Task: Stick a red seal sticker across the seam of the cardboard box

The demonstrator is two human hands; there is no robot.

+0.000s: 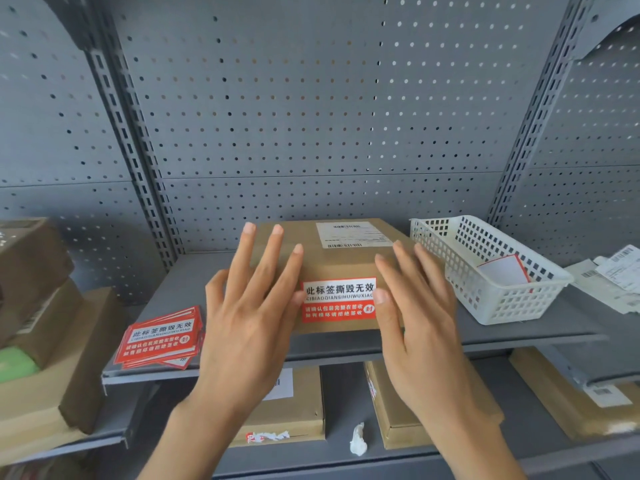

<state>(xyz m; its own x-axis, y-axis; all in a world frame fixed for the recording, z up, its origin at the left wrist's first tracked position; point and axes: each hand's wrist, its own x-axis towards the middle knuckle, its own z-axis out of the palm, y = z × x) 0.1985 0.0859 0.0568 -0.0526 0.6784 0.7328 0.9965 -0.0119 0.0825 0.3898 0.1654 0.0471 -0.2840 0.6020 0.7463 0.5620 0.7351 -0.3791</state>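
A flat brown cardboard box [341, 261] lies on the grey shelf [433, 336], with a white shipping label at its far end. A red and white seal sticker [338, 300] sits on the box's near edge. My left hand [251, 317] lies flat with fingers spread on the box's left part, its thumb touching the sticker's left edge. Over the box's right part, my right hand [419, 313] is flat as well, its thumb on the sticker's right edge. Neither hand grips anything.
A stack of red seal stickers [161, 337] lies on the shelf at the left. A white plastic basket [485, 268] with a peeled backing sheet stands at the right. More cardboard boxes sit on the lower shelf and at the left. A grey pegboard wall rises behind.
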